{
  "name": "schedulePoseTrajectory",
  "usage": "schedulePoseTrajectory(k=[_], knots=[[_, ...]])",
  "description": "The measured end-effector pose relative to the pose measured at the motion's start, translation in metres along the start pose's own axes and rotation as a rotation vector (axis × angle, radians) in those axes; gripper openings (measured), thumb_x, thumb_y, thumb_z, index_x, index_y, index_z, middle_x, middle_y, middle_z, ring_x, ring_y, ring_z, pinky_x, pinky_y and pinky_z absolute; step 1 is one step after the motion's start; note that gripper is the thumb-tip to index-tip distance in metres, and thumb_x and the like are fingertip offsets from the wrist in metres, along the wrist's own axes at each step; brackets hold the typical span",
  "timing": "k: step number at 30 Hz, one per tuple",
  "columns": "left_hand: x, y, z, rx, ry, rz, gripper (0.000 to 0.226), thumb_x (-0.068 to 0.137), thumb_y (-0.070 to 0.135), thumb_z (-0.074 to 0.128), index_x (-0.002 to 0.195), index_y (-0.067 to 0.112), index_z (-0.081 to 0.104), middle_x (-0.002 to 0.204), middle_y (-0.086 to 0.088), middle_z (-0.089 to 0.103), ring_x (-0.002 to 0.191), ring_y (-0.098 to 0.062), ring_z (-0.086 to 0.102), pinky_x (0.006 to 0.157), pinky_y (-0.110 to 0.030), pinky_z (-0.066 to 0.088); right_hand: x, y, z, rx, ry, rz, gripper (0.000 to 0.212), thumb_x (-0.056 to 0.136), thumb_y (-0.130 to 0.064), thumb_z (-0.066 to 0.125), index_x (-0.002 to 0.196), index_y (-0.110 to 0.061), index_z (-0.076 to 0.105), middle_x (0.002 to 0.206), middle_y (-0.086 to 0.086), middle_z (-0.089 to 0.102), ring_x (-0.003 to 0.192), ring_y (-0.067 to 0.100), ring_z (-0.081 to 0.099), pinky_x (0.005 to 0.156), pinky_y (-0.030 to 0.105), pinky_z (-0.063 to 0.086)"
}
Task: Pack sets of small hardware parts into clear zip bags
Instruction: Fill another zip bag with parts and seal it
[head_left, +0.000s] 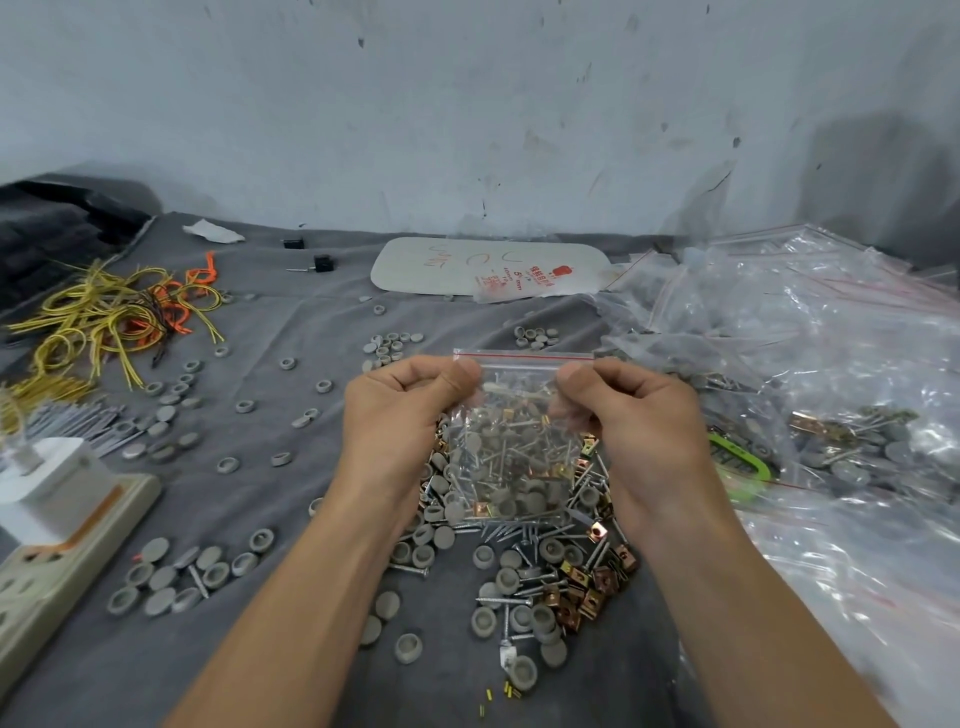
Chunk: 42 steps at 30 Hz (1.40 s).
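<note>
Head view: one clear zip bag (519, 457) is held upright in front of the person, above a loose heap of parts (550, 577) on the grey cloth (291, 332). Left hand (400, 415) pinches the bag's upper left corner between thumb and curled fingers; right hand (636, 421) pinches the upper right corner the same way. The bag holds screws, grey round caps and brass-coloured clips, filling its lower part; its red-lined seal strip runs between the two thumbs. Whether the seal is closed cannot be told. Filled bags (810, 364) lie heaped at right. Yellow and orange ties (109, 312) lie far left, a power strip (62, 551) near left.
</note>
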<state>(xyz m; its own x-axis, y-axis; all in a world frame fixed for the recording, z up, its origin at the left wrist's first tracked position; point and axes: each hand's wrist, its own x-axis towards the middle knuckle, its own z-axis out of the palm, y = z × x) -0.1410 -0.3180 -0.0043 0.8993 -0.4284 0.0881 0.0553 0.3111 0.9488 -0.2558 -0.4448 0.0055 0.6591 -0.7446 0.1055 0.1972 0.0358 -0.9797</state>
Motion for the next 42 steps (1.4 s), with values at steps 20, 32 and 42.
schedulePoseTrajectory(k=[20, 32, 42], knots=[[-0.006, 0.002, 0.002, 0.104, -0.124, 0.077, 0.012, 0.072, 0.028, 0.085, 0.076, 0.016, 0.083, 0.071, -0.01, 0.074, 0.06, -0.013, 0.064, 0.061, -0.022, 0.053, -0.002, 0.01, 0.016, -0.108, -0.115, -0.073, 0.011, 0.09, -0.016, 0.076, 0.085, -0.024, 0.081, 0.08, 0.0, 0.077, 0.073, 0.008, 0.068, 0.072, 0.023, 0.055], [-0.002, -0.003, 0.001, 0.156, -0.161, 0.076, 0.006, 0.084, 0.012, 0.081, 0.078, 0.009, 0.081, 0.07, -0.012, 0.074, 0.062, -0.013, 0.067, 0.064, -0.021, 0.053, -0.004, 0.01, 0.021, -0.059, -0.133, -0.102, 0.014, 0.091, -0.011, 0.075, 0.083, -0.021, 0.081, 0.081, 0.002, 0.078, 0.075, 0.01, 0.07, 0.072, 0.022, 0.055], [-0.005, -0.003, 0.001, 0.097, -0.195, 0.059, 0.022, 0.072, 0.026, 0.083, 0.087, 0.011, 0.083, 0.079, -0.01, 0.078, 0.072, -0.017, 0.072, 0.069, -0.024, 0.057, -0.001, 0.007, 0.02, 0.012, -0.07, -0.108, 0.027, 0.087, -0.003, 0.076, 0.07, -0.024, 0.078, 0.07, -0.001, 0.072, 0.069, 0.01, 0.066, 0.069, 0.022, 0.054]])
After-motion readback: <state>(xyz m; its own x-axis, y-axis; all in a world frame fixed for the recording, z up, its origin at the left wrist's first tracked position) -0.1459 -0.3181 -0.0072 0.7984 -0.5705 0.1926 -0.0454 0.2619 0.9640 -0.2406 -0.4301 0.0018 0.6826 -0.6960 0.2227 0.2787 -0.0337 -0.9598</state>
